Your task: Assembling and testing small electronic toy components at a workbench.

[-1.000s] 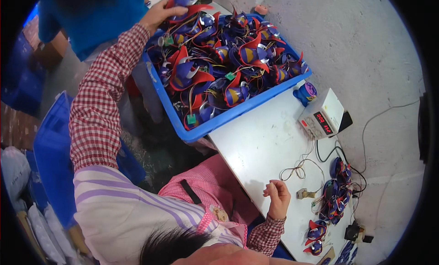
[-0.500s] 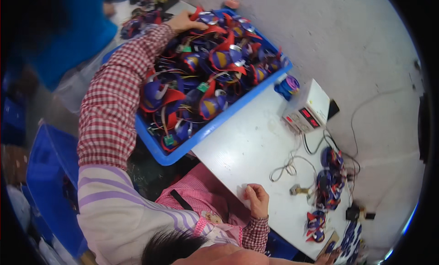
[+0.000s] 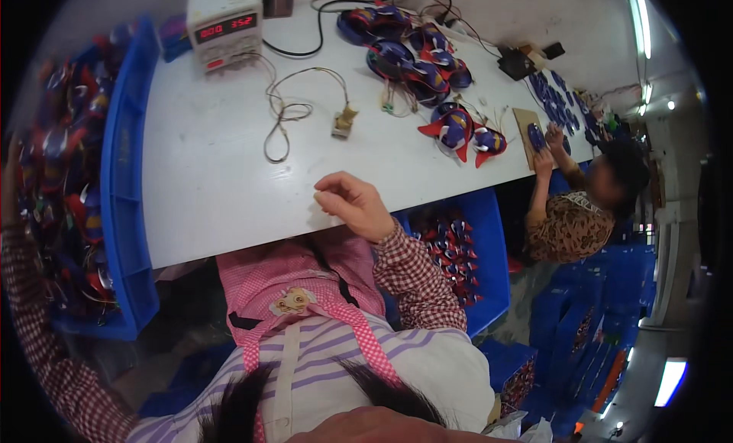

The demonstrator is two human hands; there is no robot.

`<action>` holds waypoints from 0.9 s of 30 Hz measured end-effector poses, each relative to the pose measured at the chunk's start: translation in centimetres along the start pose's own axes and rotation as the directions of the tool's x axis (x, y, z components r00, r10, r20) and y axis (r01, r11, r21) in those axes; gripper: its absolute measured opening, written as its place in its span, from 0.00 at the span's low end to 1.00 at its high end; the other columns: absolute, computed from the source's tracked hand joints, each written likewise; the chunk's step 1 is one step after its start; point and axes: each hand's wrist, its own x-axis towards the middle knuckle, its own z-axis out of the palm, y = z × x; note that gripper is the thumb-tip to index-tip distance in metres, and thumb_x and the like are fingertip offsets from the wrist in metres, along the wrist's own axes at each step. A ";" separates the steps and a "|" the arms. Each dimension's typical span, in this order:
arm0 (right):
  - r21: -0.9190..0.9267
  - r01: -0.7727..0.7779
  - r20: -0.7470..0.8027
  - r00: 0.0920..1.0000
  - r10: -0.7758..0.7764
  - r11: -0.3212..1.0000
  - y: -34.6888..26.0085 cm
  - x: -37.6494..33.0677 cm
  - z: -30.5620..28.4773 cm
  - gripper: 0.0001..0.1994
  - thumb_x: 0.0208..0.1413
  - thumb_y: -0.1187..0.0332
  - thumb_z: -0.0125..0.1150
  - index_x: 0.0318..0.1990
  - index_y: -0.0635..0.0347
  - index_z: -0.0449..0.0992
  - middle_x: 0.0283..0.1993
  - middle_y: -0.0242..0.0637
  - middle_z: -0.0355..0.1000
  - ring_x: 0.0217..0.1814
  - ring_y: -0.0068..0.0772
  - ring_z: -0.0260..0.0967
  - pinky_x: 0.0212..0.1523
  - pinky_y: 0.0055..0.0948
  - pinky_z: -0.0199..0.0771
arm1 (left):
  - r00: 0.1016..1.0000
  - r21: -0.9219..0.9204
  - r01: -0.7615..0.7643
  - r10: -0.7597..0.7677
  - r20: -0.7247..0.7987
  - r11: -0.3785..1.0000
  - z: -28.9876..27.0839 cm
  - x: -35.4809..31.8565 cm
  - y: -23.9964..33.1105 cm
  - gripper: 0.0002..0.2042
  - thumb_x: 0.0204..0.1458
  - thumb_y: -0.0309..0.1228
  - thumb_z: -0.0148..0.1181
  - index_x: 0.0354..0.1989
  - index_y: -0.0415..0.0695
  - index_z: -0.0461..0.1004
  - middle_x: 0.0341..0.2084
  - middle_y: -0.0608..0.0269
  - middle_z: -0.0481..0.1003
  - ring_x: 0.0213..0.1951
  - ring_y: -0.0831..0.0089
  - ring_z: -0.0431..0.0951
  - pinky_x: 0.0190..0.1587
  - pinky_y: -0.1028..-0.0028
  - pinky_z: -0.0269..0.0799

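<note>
The right hand (image 3: 355, 206) rests loosely curled and empty on the white table (image 3: 221, 176) edge. The left hand (image 3: 11, 179), barely visible, reaches into the blue bin (image 3: 122, 198) of red-and-blue fish-shaped toys (image 3: 61, 191); its grip cannot be told.

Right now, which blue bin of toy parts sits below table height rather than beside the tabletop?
The blue bin just right of the right hand, tucked under the white table's near edge.

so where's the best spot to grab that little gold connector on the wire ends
Pinch the small gold connector across its blocky upper body, coming straight down from above: it stands on the white table, with wires trailing off its left side. The right hand rests nearest, just below it.
</note>
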 end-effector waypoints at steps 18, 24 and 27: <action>-0.341 -0.046 -0.729 0.644 -0.233 0.939 -0.9 -4.5 -25.5 0.09 0.55 0.70 0.56 0.40 0.66 0.74 0.30 0.35 0.72 0.27 0.19 0.64 0.28 0.16 0.65 | 0.178 -0.515 -0.756 0.883 0.434 0.404 38.7 -14.1 37.3 0.11 0.49 0.32 0.57 0.38 0.41 0.74 0.28 0.60 0.74 0.26 0.67 0.74 0.32 0.71 0.70; -0.771 -0.383 -0.546 0.809 -0.218 0.508 -0.3 4.8 -34.1 0.12 0.52 0.64 0.55 0.39 0.62 0.77 0.37 0.38 0.76 0.37 0.37 0.73 0.37 0.30 0.71 | 0.108 -0.425 -0.815 0.824 0.556 0.393 42.8 -25.1 41.7 0.33 0.43 0.46 0.63 0.56 0.45 0.60 0.42 0.55 0.65 0.41 0.60 0.70 0.41 0.67 0.69; -0.811 -0.423 -0.422 0.901 0.097 0.404 0.4 7.3 -36.6 0.15 0.50 0.63 0.57 0.42 0.61 0.78 0.38 0.36 0.77 0.38 0.38 0.73 0.39 0.30 0.72 | 0.416 -0.240 -0.802 0.799 0.434 0.547 45.6 -28.2 41.5 0.36 0.41 0.49 0.65 0.55 0.42 0.59 0.41 0.53 0.64 0.40 0.58 0.69 0.41 0.66 0.69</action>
